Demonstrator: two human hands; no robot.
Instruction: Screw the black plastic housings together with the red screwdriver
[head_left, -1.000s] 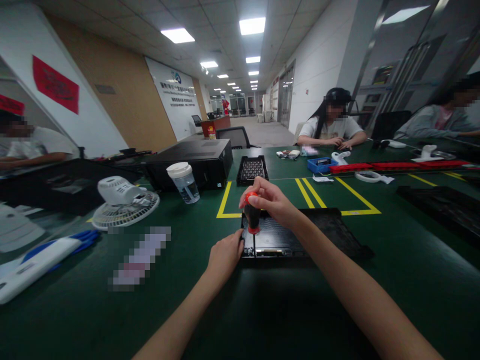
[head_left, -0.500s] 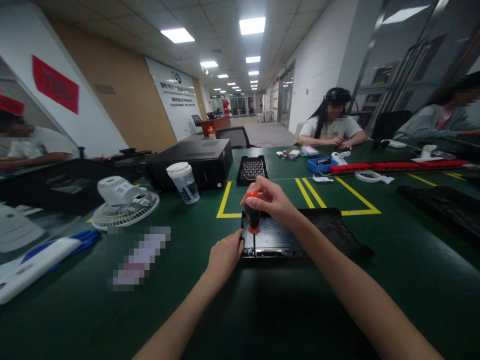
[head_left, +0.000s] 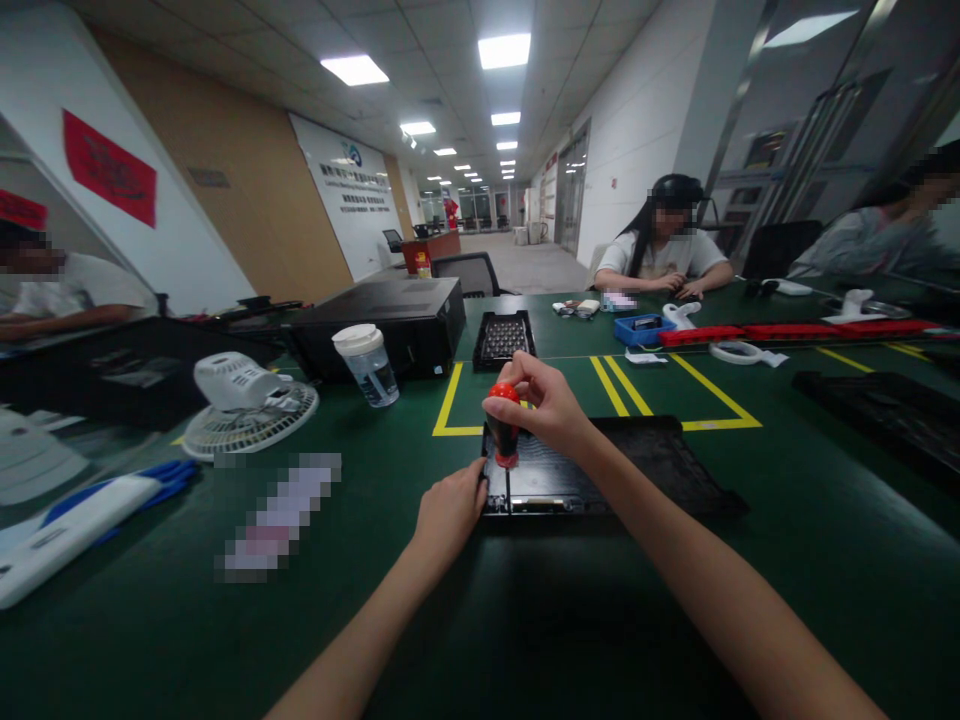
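Observation:
My right hand is closed around the top of a screwdriver with a red and black handle. It stands nearly upright, its thin shaft pointing down at the near left corner of a black panel. That panel lies flat on the green table, with raised edges and a shiny strip along its near side. At the panel's left edge, my left hand grips the rim, its fingertips partly hidden behind it. The screwdriver's tip is too small to make out clearly.
Beyond the panel lies a black tray of small pieces. To the left stand a clear cup with a white lid, a white fan and a large black case. A blue box sits farther right, near a seated person.
The fingers of my right hand have shifted slightly on the screwdriver's handle, which stays in the same place. My left hand and the panel have not moved.

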